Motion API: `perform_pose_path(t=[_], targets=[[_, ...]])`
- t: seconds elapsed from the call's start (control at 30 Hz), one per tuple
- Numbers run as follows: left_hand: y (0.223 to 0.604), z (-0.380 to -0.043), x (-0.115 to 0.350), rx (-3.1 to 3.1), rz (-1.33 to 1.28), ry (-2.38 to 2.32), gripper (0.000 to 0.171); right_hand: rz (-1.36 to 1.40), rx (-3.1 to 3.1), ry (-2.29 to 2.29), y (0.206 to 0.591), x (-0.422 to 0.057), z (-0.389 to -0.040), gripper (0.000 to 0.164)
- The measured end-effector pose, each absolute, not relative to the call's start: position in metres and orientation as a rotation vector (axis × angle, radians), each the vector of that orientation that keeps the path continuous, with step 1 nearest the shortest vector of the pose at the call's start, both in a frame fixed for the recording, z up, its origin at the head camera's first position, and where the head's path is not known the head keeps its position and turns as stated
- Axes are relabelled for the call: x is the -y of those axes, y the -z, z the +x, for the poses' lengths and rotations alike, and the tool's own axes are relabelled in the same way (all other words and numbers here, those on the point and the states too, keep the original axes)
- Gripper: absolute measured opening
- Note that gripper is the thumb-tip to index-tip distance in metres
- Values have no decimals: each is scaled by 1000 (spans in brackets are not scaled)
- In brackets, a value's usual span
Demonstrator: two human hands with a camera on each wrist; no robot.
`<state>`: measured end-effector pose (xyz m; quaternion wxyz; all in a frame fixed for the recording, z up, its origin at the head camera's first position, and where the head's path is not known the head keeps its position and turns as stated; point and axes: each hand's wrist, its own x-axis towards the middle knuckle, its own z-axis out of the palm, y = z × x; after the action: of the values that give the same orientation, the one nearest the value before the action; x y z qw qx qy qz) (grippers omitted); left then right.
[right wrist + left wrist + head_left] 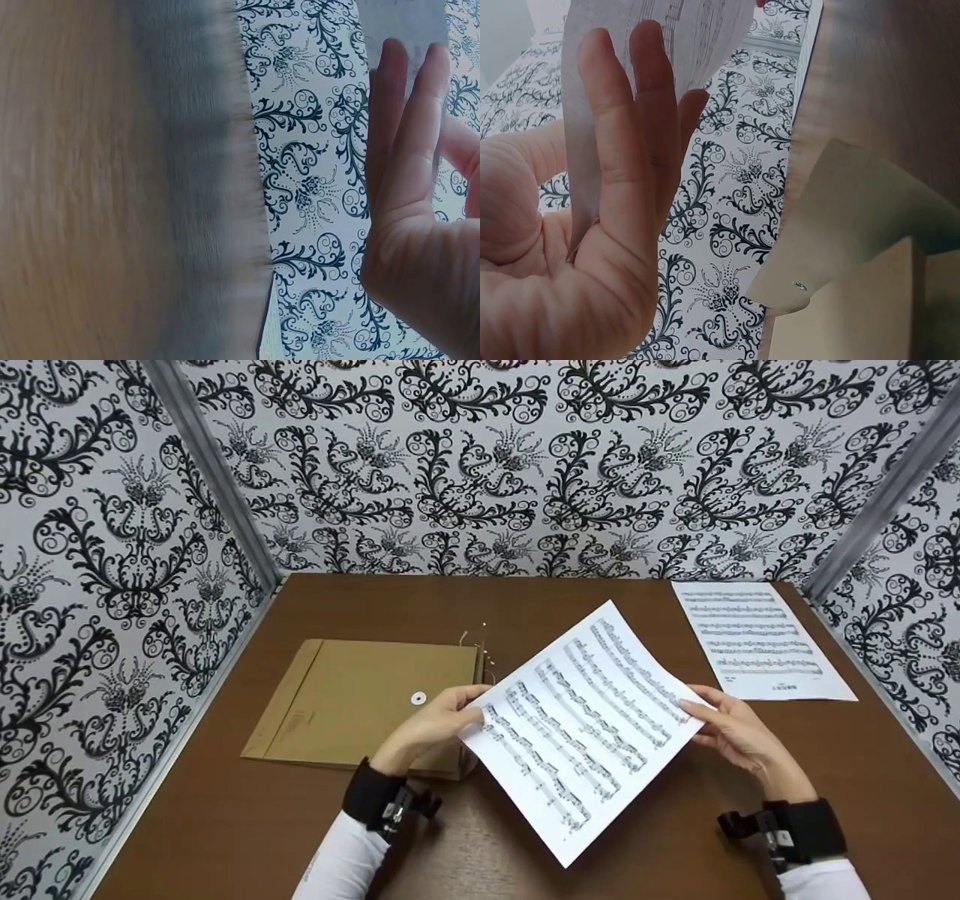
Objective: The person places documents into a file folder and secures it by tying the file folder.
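A sheet of music (pixel 577 727), printed with several rows of staves, is held tilted above the table between both hands. My left hand (pixel 439 724) pinches its left edge, thumb on the printed face. In the left wrist view that hand's fingers (pixel 619 142) lie along the back of the paper. At the opposite edge my right hand (pixel 739 735) pinches the sheet between thumb and fingers. The right wrist view shows the right hand (pixel 420 210) with the paper (pixel 405 22) behind its fingertips. A brown envelope (pixel 360 705) with a white button lies under and left of my left hand.
Another sheet of music (pixel 765 641) lies flat at the table's back right. White string (pixel 487 649) sticks out at the envelope's right edge, where its flap is open. The brown table (pixel 187 825) meets patterned walls (pixel 495 472) at the back and sides.
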<state>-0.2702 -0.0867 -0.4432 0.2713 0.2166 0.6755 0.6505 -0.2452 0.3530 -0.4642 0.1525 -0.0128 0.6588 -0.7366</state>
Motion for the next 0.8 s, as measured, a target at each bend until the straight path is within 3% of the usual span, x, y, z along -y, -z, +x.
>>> perform_pose_path(t=[0.23,0.8], targets=[[444,-270,89,-1854,609,-1699,55,-206,-1785,2104,465,-351,-245,24],[443,-271,88,-1863,646,-1671,57,-224,-1809,2098,468,-354,-244,30]])
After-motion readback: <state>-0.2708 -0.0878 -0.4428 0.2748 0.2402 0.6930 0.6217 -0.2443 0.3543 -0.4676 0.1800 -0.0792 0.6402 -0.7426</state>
